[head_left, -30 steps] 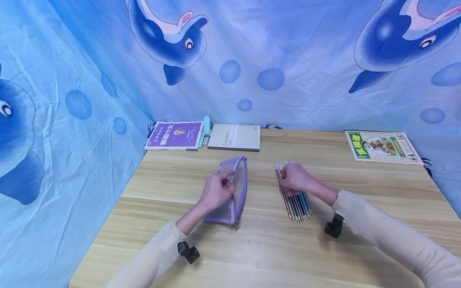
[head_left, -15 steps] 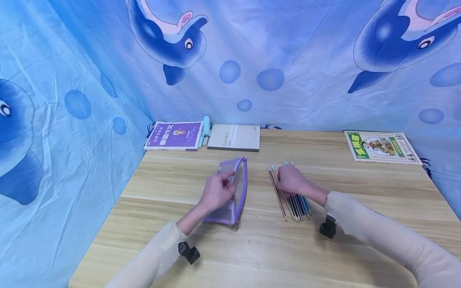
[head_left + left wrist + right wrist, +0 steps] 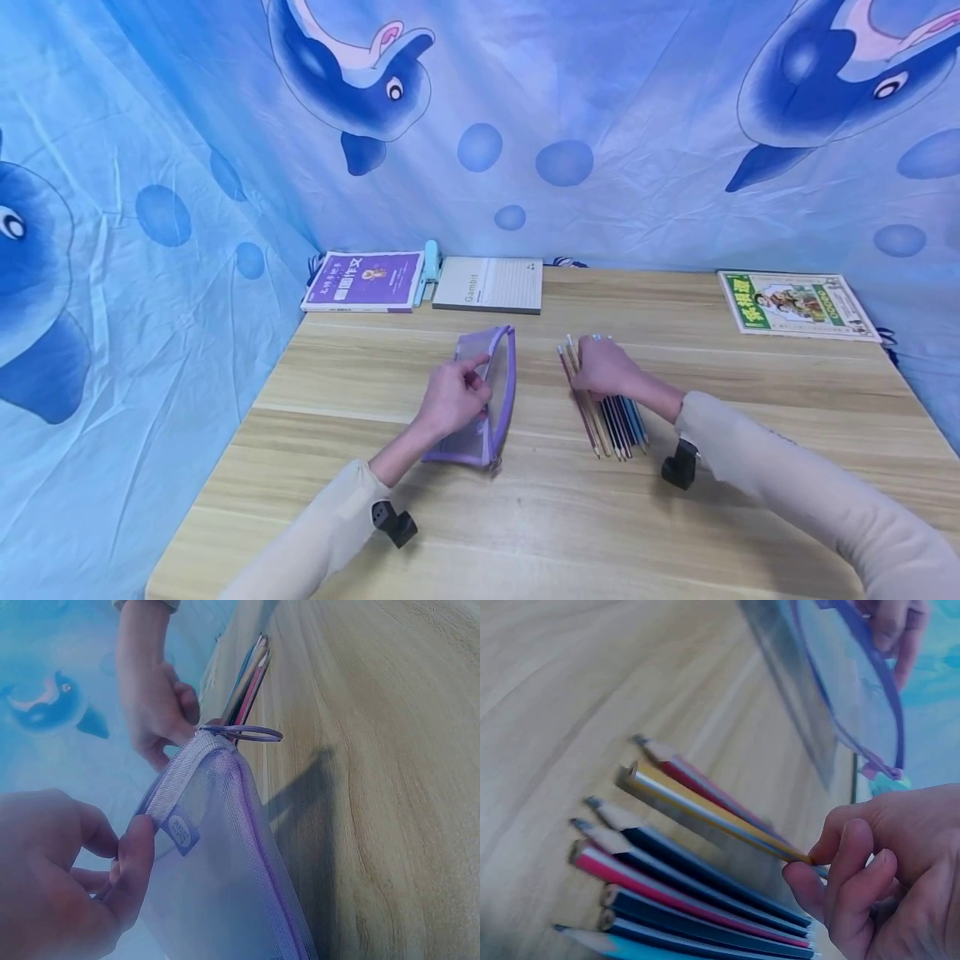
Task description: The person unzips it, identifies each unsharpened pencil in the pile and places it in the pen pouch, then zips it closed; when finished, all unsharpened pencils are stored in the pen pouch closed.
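Observation:
My left hand pinches the edge of a purple mesh pencil case, holding its zipped mouth apart. The left wrist view shows thumb and finger at the zip tape beside a small label. To the right, my right hand pinches a yellow pencil near its rear end; a shadow falls on the table under its front part. Alongside it lies a red striped pencil. Several dark, red and blue pencils lie side by side, their rear ends partly hidden under the right hand in the head view.
At the back of the wooden table lie a purple book, a teal object and a notebook. A green-and-white book lies at back right. A blue dolphin-print curtain hangs behind.
My right hand has moved slightly left over the pencils. The red and yellow pencils have come apart from the bundle, to its left. My left hand and the pencil case have stayed in place.

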{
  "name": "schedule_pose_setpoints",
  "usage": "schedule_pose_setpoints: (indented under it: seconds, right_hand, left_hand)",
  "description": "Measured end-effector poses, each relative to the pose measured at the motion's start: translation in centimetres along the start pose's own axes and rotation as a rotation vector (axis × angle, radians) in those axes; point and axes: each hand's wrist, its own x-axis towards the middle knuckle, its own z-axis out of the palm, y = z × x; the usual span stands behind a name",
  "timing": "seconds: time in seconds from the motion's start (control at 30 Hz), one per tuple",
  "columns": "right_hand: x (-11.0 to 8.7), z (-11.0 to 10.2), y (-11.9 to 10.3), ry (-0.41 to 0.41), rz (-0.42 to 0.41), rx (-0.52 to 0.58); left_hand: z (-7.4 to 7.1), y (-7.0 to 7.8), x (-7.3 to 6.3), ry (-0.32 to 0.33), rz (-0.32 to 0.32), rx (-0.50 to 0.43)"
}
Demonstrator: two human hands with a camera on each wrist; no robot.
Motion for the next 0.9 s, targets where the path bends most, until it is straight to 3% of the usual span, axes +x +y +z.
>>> schedule_pose_setpoints:
  seconds: [0.3,0.63,0.9]
  right_hand:
    - [-0.3,-1.4,-2.0,0.050,-0.026,0.247]
    - [0.0,-0.3,-5.5,0.056,0.038,0.588]
    - [0.2,1.6,-7.2,0.062,0.027,0.646]
  left_hand:
    - [0.0,0.2,0.0,-0.002,-0.015,-0.016]
    - [-0.1,0.4,0.0,0.008,-0.016,-0.024]
    - [-0.2,0.3,0.0,0.022,-0.018,-0.015]
